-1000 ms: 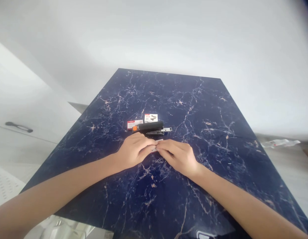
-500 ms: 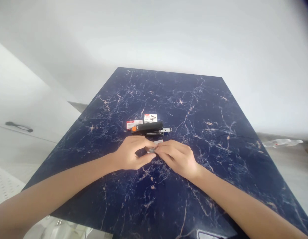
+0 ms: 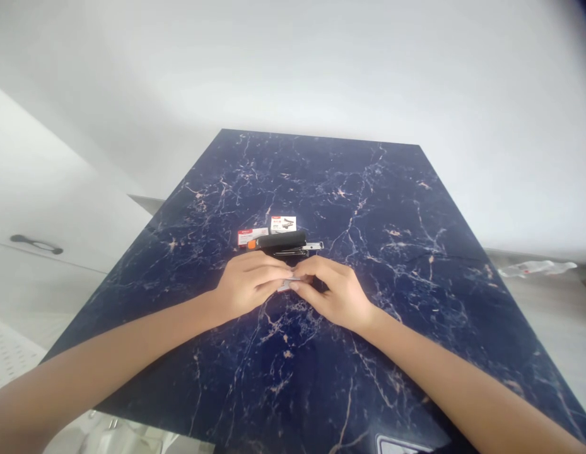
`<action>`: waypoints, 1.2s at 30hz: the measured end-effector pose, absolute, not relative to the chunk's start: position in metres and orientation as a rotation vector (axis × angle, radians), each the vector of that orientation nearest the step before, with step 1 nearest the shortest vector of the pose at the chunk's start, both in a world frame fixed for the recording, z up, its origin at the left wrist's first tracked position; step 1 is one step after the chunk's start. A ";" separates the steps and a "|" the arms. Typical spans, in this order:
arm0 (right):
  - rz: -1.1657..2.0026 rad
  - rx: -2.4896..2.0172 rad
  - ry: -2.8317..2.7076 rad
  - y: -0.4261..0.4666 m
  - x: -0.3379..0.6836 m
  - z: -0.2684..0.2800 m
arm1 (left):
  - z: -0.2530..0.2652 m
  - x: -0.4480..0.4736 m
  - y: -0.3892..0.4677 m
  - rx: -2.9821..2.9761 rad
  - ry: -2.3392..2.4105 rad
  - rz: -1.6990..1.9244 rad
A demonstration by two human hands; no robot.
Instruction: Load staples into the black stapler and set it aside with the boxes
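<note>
Silvery, thin strip (image 3: 297, 279), near side of the black, orange-ended stapler (image 3: 281, 241), is pinched by the right hand (image 3: 337, 290); the left hand (image 3: 248, 284), fingers parted moments ago, has closed on it, suggesting a steadier hold.

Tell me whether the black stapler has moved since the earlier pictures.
No. Against the veining of the blue marbled tabletop, the black stapler keeps its place; both drift slightly left in the view together, so the camera shifted.

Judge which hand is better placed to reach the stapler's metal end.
Probably the right hand: it lies nearer the metal end of the stapler, while the left hand lies nearer the orange end.
</note>
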State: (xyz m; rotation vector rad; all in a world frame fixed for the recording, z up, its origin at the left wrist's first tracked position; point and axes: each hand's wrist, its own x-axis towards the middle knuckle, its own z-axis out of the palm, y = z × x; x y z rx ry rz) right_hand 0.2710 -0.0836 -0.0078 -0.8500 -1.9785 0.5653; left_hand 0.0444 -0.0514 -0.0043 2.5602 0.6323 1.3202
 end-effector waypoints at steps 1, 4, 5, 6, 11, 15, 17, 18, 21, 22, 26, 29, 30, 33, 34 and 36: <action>0.550 -0.846 -1.970 -0.084 0.270 -0.008 | -0.005 0.044 -0.051 2.568 0.623 1.318; 0.509 -0.840 -1.949 -0.083 0.269 -0.007 | -0.005 0.045 -0.052 2.582 0.630 1.311; 0.500 -0.840 -1.945 -0.082 0.270 -0.006 | -0.005 0.045 -0.052 2.578 0.650 1.314; 0.488 -0.837 -1.946 -0.080 0.272 -0.006 | -0.004 0.046 -0.053 2.571 0.679 1.321; 0.354 -0.948 -1.935 -0.058 0.301 -0.006 | 0.000 0.046 -0.057 2.494 0.821 1.391; 0.262 -1.116 -1.858 -0.041 0.320 -0.010 | 0.002 0.046 -0.057 2.498 0.795 1.371; 0.263 -1.115 -1.885 -0.038 0.321 -0.011 | 0.003 0.047 -0.056 2.510 0.770 1.369; 0.268 -1.094 -1.914 -0.037 0.321 -0.011 | 0.003 0.047 -0.056 2.514 0.762 1.372; 0.258 -1.028 -1.999 -0.036 0.318 -0.011 | 0.004 0.047 -0.056 2.513 0.764 1.376; 0.250 -1.020 -2.013 -0.036 0.317 -0.011 | 0.004 0.047 -0.056 2.512 0.766 1.373; 0.243 -1.024 -2.044 -0.034 0.316 -0.012 | 0.003 0.047 -0.055 2.524 0.755 1.366; 0.255 -1.026 -2.053 -0.034 0.317 -0.012 | 0.003 0.048 -0.055 2.529 0.755 1.360; 0.258 -1.024 -2.053 -0.034 0.317 -0.012 | 0.003 0.048 -0.055 2.530 0.756 1.354; 0.258 -1.020 -2.047 -0.036 0.317 -0.012 | 0.003 0.048 -0.056 2.531 0.763 1.346; 0.258 -1.022 -2.042 -0.036 0.317 -0.011 | 0.003 0.048 -0.056 2.532 0.765 1.344; 0.260 -1.026 -2.032 -0.036 0.317 -0.011 | 0.003 0.048 -0.055 2.533 0.762 1.343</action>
